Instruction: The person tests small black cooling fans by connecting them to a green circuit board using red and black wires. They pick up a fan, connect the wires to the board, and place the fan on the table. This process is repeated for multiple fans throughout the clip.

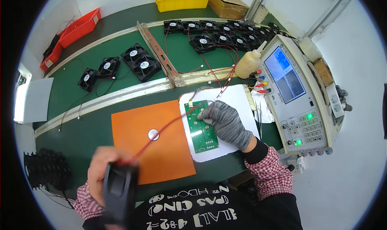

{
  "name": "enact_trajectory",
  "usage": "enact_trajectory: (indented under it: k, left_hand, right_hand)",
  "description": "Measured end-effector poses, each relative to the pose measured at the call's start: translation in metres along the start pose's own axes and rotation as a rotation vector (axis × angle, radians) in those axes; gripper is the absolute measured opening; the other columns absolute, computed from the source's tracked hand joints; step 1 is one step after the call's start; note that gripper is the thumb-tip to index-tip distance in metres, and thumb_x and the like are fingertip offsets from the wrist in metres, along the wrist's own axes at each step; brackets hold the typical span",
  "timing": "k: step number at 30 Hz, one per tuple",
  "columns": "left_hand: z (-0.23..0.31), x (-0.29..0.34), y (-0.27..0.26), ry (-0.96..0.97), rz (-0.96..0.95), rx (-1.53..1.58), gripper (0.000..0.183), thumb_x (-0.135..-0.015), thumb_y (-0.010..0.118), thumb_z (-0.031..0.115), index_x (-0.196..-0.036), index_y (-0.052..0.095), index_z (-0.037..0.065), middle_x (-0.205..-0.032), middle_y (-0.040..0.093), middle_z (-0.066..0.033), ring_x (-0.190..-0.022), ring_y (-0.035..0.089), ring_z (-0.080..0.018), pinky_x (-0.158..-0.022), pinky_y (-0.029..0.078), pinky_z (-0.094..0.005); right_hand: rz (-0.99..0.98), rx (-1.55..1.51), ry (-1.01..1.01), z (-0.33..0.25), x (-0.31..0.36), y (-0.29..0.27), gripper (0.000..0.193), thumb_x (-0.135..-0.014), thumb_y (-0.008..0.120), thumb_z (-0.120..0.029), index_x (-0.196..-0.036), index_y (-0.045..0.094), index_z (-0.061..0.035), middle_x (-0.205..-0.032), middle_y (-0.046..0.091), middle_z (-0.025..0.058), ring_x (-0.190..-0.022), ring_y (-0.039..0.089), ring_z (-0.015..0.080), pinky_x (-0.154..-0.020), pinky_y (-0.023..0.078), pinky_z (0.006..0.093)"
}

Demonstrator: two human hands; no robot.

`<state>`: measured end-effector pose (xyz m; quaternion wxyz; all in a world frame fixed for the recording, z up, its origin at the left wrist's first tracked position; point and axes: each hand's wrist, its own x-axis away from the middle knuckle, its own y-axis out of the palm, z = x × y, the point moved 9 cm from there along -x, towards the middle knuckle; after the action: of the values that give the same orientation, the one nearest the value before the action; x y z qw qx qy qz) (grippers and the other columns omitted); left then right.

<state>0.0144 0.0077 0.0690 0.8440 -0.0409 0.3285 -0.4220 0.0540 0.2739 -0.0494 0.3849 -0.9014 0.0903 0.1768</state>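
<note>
My left hand (98, 165), bare and slightly blurred, grips a black cooling fan (120, 191) at the near left. From the fan a red cable (162, 130) runs over the orange mat (161, 165) to my right hand (229, 123). That hand wears a grey knit glove, and its fingers are closed around the cable's end over the upper right of a green circuit board (197, 133). Its fingertips hide the cable's tip, so I cannot tell whether it is plugged in. The board lies on a white sheet (240, 105). A round silver-white disc (153, 134) sits on the mat.
A test instrument (296, 93) with a lit screen stands at the right, beside a squeeze bottle (247, 64) and tweezers (259, 117). Several fans (202, 42) with loose cables line the back. A metal rail (157, 52) divides the bench. Stacked black fans (46, 169) stand at the left.
</note>
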Motion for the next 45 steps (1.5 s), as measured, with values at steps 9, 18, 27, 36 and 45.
enact_trajectory:
  k: [9,18,27,36,45]
  left_hand:
    - [-0.088,-0.133,0.037,0.303,0.119,-0.759,0.083,-0.069,0.083,0.028,-0.139,0.047,0.002,-0.140,0.050,-0.0177,-0.126,0.050,-0.0363,-0.104,0.042,-0.0434]
    - [-0.200,-0.117,0.007,-0.012,-0.016,-1.076,0.015,-0.071,0.073,0.010,-0.075,0.060,0.006,-0.088,0.052,-0.0093,-0.090,0.049,-0.0300,-0.074,0.039,-0.0403]
    - [-0.003,0.023,0.125,1.034,-0.567,-0.649,0.012,-0.081,0.058,0.019,-0.084,0.059,0.007,-0.091,0.060,-0.0073,-0.092,0.062,-0.0245,-0.084,0.053,-0.0371]
    - [-0.062,-0.031,-0.022,0.213,-0.152,-1.344,0.017,-0.069,0.064,0.007,-0.085,0.059,0.008,-0.085,0.050,-0.0052,-0.080,0.050,-0.0245,-0.069,0.038,-0.0388]
    - [-0.078,-0.013,0.030,0.064,-0.236,-0.674,0.016,-0.069,0.065,0.002,-0.082,0.055,0.005,-0.100,0.059,-0.0079,-0.098,0.059,-0.0272,-0.088,0.046,-0.0381]
  right_hand:
    - [0.090,-0.116,0.106,0.012,0.003,-0.012,0.011,-0.081,0.068,-0.007,-0.091,0.066,-0.0043,-0.091,0.064,0.0110,-0.083,0.064,0.0287,-0.076,0.052,0.0376]
    - [0.446,0.244,-0.150,-0.028,0.006,-0.053,0.025,-0.082,0.073,-0.012,-0.105,0.064,-0.0077,-0.103,0.065,0.0110,-0.090,0.065,0.0295,-0.076,0.054,0.0366]
    - [0.008,-0.023,-0.370,-0.065,0.004,-0.002,0.047,-0.079,0.067,-0.007,-0.125,0.060,-0.0101,-0.117,0.059,0.0111,-0.100,0.060,0.0319,-0.093,0.047,0.0449]
    - [0.053,0.407,0.040,-0.010,-0.004,-0.025,0.015,-0.078,0.071,-0.012,-0.093,0.073,-0.0101,-0.091,0.060,0.0085,-0.088,0.058,0.0268,-0.081,0.047,0.0399]
    - [0.033,-0.247,0.236,0.020,0.001,0.000,0.015,-0.073,0.076,-0.008,-0.087,0.070,-0.0039,-0.084,0.061,0.0081,-0.083,0.060,0.0259,-0.078,0.050,0.0358]
